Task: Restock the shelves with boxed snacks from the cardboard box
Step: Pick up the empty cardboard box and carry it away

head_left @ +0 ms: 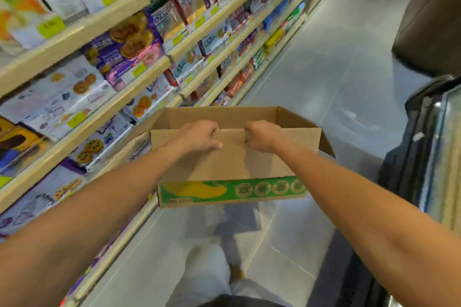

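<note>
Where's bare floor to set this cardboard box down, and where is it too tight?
Both hands, left and right, grip the cardboard box. The grey aisle floor beyond it, between the shelves and the dark glass-fronted case, is bare. The shelves are crowded with boxed snacks.

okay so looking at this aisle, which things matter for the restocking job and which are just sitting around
Part of the job: cardboard box, held at its near rim by left hand and right hand; snack shelves.

Just there: glass-topped freezer; dark cabinet.
</note>
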### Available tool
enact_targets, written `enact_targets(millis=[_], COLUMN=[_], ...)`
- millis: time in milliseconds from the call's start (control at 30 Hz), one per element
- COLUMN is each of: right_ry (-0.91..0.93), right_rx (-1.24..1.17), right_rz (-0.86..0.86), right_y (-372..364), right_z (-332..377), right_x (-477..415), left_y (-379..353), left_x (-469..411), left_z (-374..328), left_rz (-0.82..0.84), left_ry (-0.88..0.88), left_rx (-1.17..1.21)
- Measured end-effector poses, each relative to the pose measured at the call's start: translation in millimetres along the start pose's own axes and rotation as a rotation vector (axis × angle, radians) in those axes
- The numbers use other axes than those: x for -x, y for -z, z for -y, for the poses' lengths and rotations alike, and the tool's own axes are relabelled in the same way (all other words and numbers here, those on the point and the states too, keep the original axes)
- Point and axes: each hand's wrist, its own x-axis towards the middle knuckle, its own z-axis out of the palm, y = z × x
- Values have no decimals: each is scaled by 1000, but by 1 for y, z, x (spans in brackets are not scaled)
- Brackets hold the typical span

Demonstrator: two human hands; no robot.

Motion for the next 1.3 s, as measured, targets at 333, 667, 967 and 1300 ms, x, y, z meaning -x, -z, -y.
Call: enact_targets(millis=[333, 667, 967, 1300], right_ry=[-147, -392, -510, -516], right_rx=[-80, -174, -211, -252], right_rz=[-67, -110, -152, -142], right_y=[76, 157, 220, 304], right_z=[-146, -324, -499, -702], right_x=[-77, -181, -234, -290], left_y=[56, 128, 162, 189], left_x=[-185, -424, -595, -765], left_z=[-77, -185, -321, -466], left_rz=[13, 107, 122, 105], left_ry=[-221, -424, -533, -535], left_rx=[-107, -269, -438, -403])
